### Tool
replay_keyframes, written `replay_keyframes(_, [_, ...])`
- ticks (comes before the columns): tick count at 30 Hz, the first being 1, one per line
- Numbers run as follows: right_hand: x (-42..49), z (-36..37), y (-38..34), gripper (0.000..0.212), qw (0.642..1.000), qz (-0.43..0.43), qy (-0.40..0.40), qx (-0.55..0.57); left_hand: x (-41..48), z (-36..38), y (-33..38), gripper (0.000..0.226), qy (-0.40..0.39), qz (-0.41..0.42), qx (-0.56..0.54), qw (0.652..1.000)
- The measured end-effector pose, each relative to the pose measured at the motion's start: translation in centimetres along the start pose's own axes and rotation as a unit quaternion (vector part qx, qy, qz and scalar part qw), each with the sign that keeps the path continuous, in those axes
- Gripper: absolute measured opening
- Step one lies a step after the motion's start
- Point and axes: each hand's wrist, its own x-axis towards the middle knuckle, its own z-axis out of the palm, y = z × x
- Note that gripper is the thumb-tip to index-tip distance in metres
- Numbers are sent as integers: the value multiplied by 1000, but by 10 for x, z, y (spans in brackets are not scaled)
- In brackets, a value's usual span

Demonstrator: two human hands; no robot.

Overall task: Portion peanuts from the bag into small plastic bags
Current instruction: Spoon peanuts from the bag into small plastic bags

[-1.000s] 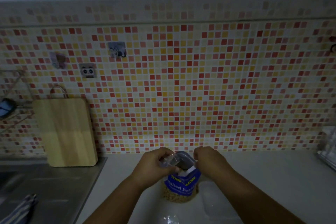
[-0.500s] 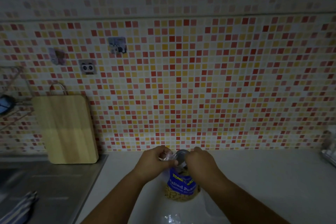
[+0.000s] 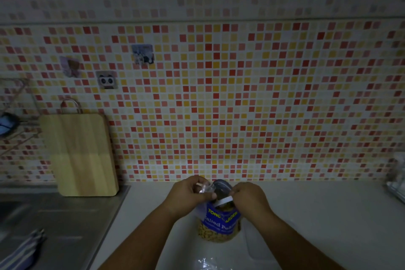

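Head view: the peanut bag point(image 3: 219, 223) stands upright on the pale countertop point(image 3: 328, 215) near the six o'clock edge of the frame. It has a blue label with yellow and white print, and peanuts show through its clear lower half. Its mouth is pulled apart, showing a silvery inside. The left hand point(image 3: 188, 195) is at the bag's ten o'clock, its fingers curled and pinching a crumpled bit of clear plastic at the top corner. The right hand point(image 3: 249, 197) is at the bag's two o'clock, its fingers clamped on the white strip along the mouth's rim. Both forearms come up from the bottom edge, one on each side of the bag. At the bag's six o'clock, close to the frame's edge, a crinkled clear plastic bag point(image 3: 205, 263) lies on the counter, only partly in view. Toward eight o'clock the countertop meets a steel sink drainboard point(image 3: 65, 221), and a striped cloth point(image 3: 22, 252) lies on it in the frame's bottom corner. A wooden cutting board point(image 3: 83, 155) stands at nine o'clock, leaning against the mosaic tile wall point(image 3: 241, 105) of red, orange and yellow squares. Above the board, toward ten o'clock, three small stickers are on the tiles, one of them a panda sticker point(image 3: 106, 80). A wire rack point(image 3: 13, 125) shows at the far nine o'clock edge, and a blurred clear object point(image 3: 396, 175) sits at three o'clock.
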Motion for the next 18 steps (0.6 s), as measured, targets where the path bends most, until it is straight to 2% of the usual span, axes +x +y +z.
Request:
replay_keyframes(3, [6, -9, 12, 30, 997, 7, -57, -56, 0, -4, 1, 26, 8, -9, -26, 1000])
replay_keyframes(6, [16, -20, 17, 35, 984, 36, -135, -112, 1, -10, 3, 25, 69, -9, -57, 996])
replay_keyframes(10, [26, -32, 23, 38, 962, 62, -219, -151, 1, -18, 4, 25, 77, 10, -20, 997])
replay_keyframes(14, [28, -43, 31, 18, 963, 111, -210, -130, 0, -20, 8, 45, 43, 34, 93, 994])
replay_keyframes(18, [32, -58, 39, 44, 962, 143, -198, -124, 2, -16, 12, 55, 11, 74, 192, 979])
